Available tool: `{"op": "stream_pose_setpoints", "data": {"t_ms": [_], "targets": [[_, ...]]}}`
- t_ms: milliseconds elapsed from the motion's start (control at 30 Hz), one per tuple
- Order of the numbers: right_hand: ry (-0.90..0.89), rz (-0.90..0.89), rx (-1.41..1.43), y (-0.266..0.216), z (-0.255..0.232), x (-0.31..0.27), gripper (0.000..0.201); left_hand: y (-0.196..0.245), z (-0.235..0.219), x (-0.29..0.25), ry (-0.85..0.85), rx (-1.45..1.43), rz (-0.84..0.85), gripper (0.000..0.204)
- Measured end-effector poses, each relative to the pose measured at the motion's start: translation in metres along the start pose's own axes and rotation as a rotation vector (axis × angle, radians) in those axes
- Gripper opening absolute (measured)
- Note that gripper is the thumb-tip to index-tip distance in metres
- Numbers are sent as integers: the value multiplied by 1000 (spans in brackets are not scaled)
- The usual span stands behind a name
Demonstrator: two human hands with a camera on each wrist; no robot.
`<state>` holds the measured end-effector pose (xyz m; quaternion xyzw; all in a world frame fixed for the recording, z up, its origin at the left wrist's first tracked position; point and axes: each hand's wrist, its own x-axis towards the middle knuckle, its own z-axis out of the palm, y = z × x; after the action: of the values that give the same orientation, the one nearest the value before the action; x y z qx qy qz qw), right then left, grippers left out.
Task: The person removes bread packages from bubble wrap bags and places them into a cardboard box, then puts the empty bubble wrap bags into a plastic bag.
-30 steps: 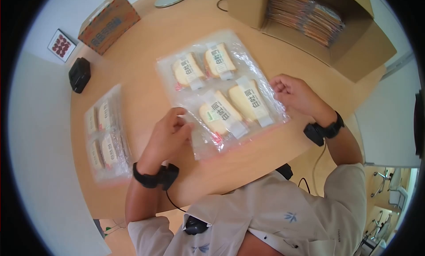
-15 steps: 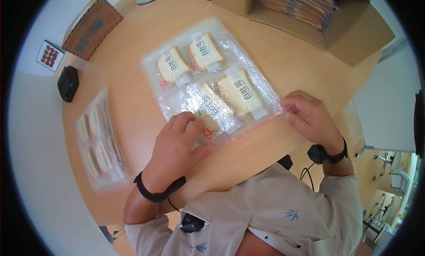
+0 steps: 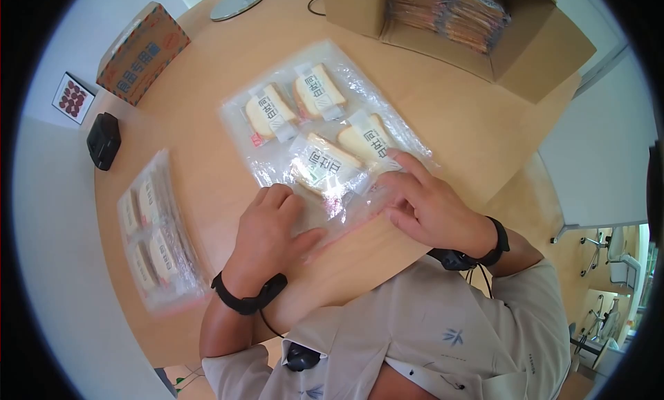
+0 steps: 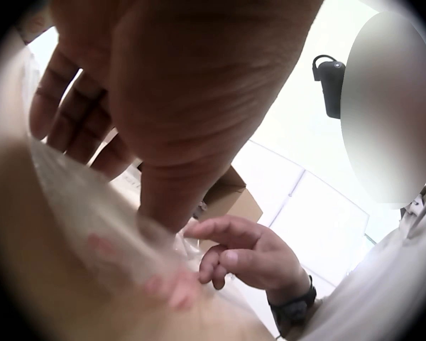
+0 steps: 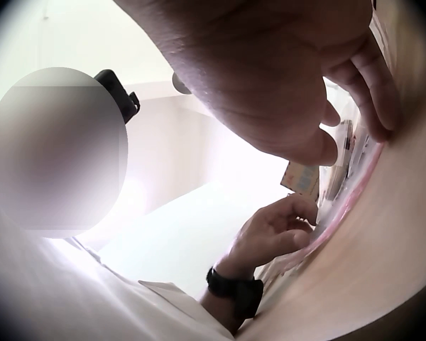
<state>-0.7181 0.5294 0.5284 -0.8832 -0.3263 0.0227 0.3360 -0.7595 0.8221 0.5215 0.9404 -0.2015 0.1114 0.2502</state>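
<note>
The pale wooden desk (image 3: 477,116) is carrying a clear bag (image 3: 280,158) of wrapped bread slices (image 3: 318,90) around its middle. A stack of similar bags (image 3: 164,244) is lying apart on the left. Farther back, a printed carton (image 3: 146,58), a round metal base (image 3: 238,4) and an open cardboard box (image 3: 443,53) are standing.

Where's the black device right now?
In the head view, the black device sits at the left edge of the table, between the framed picture and the leftmost bread pack.
</note>
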Motion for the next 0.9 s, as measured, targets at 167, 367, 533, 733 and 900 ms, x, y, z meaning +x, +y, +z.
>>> {"op": "stream_pose_setpoints", "data": {"t_ms": [167,367,533,733,900], "targets": [[-23,46,24,2,-1,12,30,3,4,1,-56,41,0,44],[14,144,229,2,6,24,22,6,5,-2,-67,91,20,45],[0,208,545,20,2,-3,12,5,7,-3,-34,79,32,44],[87,265,998,34,-66,-72,15,3,1,-2,-100,73,6,48],[166,127,1193,14,-97,-77,15,35,-31,15,-24,-10,91,67]]}}
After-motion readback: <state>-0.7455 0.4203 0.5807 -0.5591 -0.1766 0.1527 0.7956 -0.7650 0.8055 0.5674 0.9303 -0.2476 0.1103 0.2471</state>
